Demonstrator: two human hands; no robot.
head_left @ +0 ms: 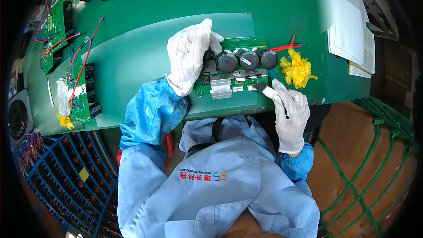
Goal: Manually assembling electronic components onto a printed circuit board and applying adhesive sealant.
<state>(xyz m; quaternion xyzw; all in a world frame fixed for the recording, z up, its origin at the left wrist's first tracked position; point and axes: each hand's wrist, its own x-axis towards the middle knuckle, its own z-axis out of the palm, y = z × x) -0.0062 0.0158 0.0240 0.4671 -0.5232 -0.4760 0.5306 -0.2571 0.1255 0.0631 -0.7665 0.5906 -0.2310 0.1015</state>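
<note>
PCB (240,73) has L hand (188,57) at edge, brush (266,91) in R hand (291,113).

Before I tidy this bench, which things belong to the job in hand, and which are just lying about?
In use:
- circuit board, left hand at its left side
- brush in the right hand

Apparently lying about:
- yellow bundle
- papers
- wired boards at left

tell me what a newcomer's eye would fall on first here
Probably the bright yellow clump, vivid against the green table to the right of the circuit board. Next, likely the large dark cylinders on the board's upper half, then the white gloves: the left hand by its upper left, the right hand holding a brush at its lower right.
</note>
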